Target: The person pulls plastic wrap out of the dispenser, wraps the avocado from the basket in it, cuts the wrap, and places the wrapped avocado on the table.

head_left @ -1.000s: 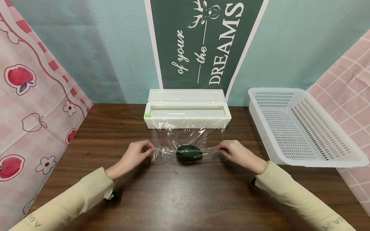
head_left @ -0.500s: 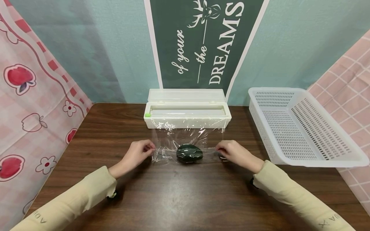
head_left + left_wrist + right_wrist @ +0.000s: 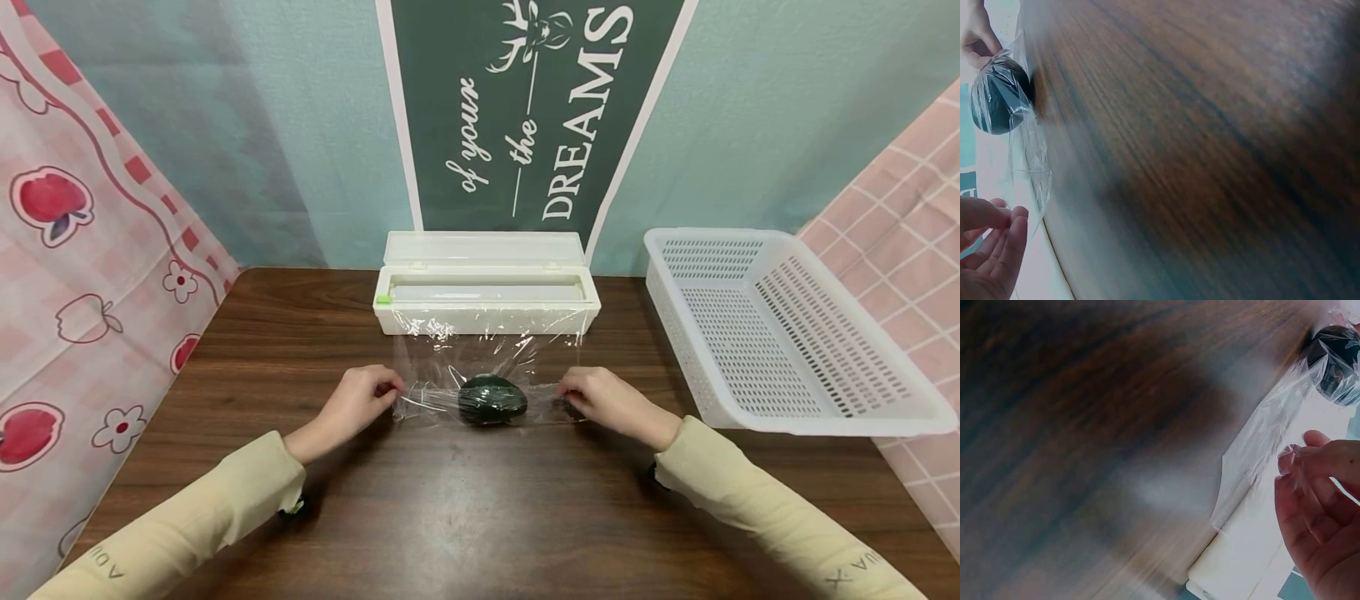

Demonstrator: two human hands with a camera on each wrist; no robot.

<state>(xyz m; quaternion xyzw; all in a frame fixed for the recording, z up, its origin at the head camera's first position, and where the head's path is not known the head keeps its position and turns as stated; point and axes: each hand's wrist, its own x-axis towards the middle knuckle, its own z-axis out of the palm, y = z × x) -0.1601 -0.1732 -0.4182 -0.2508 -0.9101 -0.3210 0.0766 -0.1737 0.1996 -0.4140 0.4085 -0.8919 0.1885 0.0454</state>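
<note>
Where film [image 3: 491, 354] glints, dark fruit [image 3: 492, 401] partly veiled

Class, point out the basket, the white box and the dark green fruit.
Basket [image 3: 742, 354], head view: its floor.
White box [image 3: 487, 274], head view: its back rim.
Dark green fruit [image 3: 492, 400], head view: its middle.

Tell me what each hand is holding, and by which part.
Both hold the clear film: the left hand pinches it near its left edge, the right hand near its right edge. Neither grips the dark oval object.
</note>
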